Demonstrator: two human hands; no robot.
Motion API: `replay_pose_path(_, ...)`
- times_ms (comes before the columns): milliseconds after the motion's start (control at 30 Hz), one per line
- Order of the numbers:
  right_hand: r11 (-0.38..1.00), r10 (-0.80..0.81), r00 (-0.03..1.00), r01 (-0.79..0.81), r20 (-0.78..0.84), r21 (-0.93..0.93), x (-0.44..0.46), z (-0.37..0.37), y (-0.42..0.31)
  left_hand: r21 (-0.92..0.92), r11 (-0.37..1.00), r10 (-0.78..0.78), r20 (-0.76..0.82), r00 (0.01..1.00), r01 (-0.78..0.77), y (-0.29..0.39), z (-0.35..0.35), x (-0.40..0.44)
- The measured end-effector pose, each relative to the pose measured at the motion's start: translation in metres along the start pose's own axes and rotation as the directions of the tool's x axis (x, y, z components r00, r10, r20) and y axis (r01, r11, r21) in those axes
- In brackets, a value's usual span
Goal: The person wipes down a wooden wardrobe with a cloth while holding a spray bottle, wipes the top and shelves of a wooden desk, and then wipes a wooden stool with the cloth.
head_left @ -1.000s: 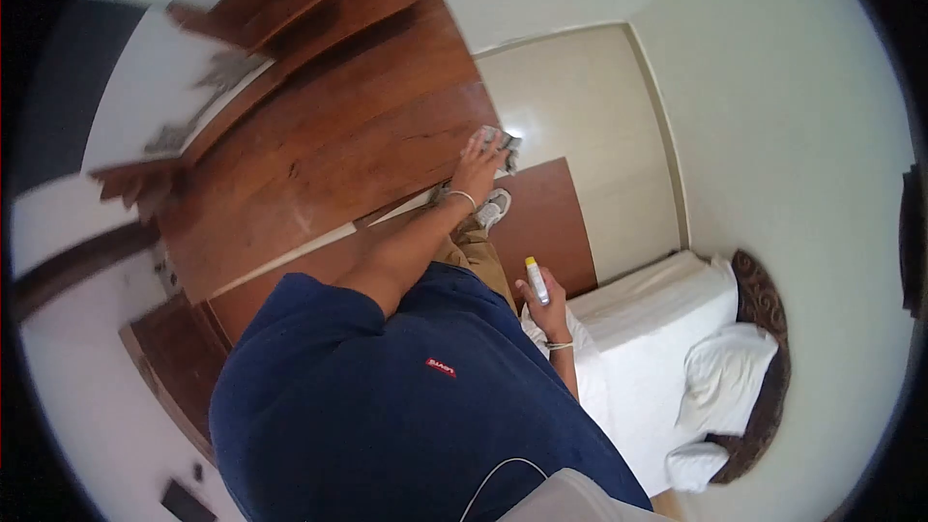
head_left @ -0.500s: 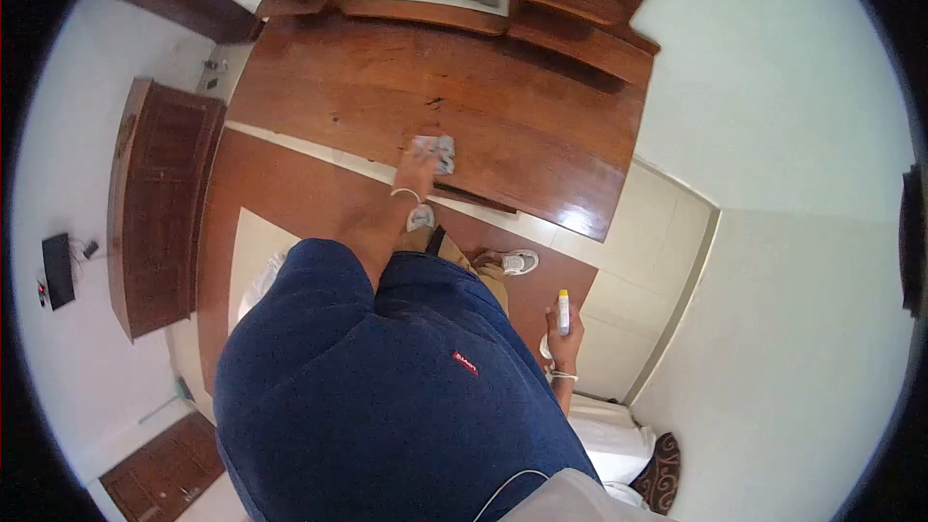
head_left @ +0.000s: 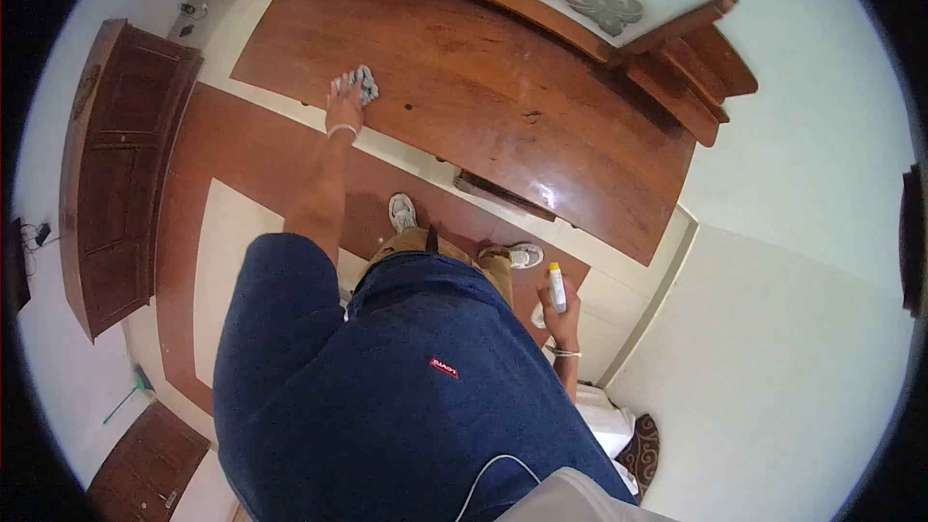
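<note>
At the far left, a dark brown wooden cabinet (head_left: pixel 126 169) stood well apart from the worktop (head_left: pixel 454 101), a broad slab of reddish-brown polished wood. Near the left end of that worktop, just inside its near edge, lay a crumpled grey patterned cloth (head_left: pixel 366 86). The left hand (head_left: pixel 345 110) rested on it, arm stretched out, its grip bent over the cloth; the fingers seemed to press it down rather than lift it, which probably kept it bunched and against the wood. How tightly they closed could not be told.

To the right of the cloth, a small dark mark (head_left: pixel 408 106) showed on the surface. Along the far edge rose a pale panel with grey relief work (head_left: pixel 611 10), and stepped wooden shelves (head_left: pixel 677 92) stood at the right end.

Beyond the near edge, towards its right corner and apart from the wood, the right hand (head_left: pixel 566 313) had its grip closed around a slim white bottle with a yellow cap (head_left: pixel 557 289). The cap end pointed away from the body and stood clear of the fingers, likely because holding the bottle by its body left the top free.
</note>
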State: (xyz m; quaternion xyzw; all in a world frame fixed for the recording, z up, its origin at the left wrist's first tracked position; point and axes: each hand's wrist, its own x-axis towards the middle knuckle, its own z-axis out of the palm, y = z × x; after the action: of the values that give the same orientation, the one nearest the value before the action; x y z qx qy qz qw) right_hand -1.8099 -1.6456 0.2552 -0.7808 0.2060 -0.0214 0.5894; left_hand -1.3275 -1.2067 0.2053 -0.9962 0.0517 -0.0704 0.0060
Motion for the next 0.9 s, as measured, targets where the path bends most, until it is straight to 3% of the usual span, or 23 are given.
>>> replay_pose_path(33,0.999,0.037,0.999,-0.037,0.009,0.007,0.060,0.076,-0.051,-0.095,0.995,-0.021,0.022,1.000,0.023,-0.072,0.037,0.084)
replay_pose_path(67,0.993,0.093,0.996,-0.094,0.016,0.068,0.069,0.110,-0.056,-0.140,0.990,-0.013,0.047,0.999,0.020,-0.097,0.067,0.105)
replay_pose_path(200,0.996,0.036,0.993,-0.026,0.112,-0.089,0.087,0.121,-0.069,-0.146,0.989,0.015,0.109,0.994,0.001,-0.100,0.103,0.118)
replay_pose_path(267,0.978,0.109,0.991,-0.094,0.076,-0.187,0.104,0.160,-0.098,-0.118,0.992,-0.035,0.048,0.998,0.040,-0.113,0.133,0.128)
replay_pose_path(400,0.979,0.070,0.993,-0.050,0.096,-0.196,0.120,0.167,-0.082,-0.096,0.991,-0.102,-0.045,0.994,0.097,-0.081,0.119,0.077)
replay_pose_path(467,0.962,-0.042,0.989,0.078,0.139,-0.263,0.139,0.171,-0.070,-0.272,0.948,-0.101,0.237,0.966,0.166,-0.066,0.088,0.048)
replay_pose_path(500,0.945,0.058,0.975,0.015,0.215,-0.327,0.150,0.171,-0.064,-0.311,0.937,-0.079,0.258,0.963,0.161,-0.061,0.071,0.028)
replay_pose_path(567,0.961,-0.015,0.957,0.093,0.288,-0.259,0.176,0.186,-0.078,-0.430,0.884,-0.076,0.258,0.963,0.185,-0.054,0.059,-0.005)
replay_pose_path(633,0.974,-0.079,0.934,0.147,0.348,-0.173,0.200,0.199,-0.066,-0.639,0.719,-0.172,0.218,0.961,0.273,-0.062,0.089,-0.037)
replay_pose_path(733,0.960,-0.169,0.904,0.242,0.393,-0.143,0.233,0.217,-0.053,-0.525,0.602,-0.439,0.412,0.798,0.602,-0.097,0.106,-0.071)
replay_pose_path(767,0.915,-0.285,0.862,0.376,0.420,-0.149,0.242,0.224,-0.074,-0.586,0.468,-0.510,0.432,0.744,0.661,-0.119,0.135,-0.084)
replay_pose_path(833,0.877,-0.316,0.835,0.438,0.451,-0.197,0.248,0.233,-0.082,-0.696,0.166,-0.616,0.480,0.625,0.698,-0.164,0.203,-0.097)
replay_pose_path(900,0.805,-0.433,0.773,0.563,0.463,-0.188,0.249,0.247,-0.100,-0.696,-0.197,-0.615,0.637,0.466,0.690,-0.174,0.176,-0.082)
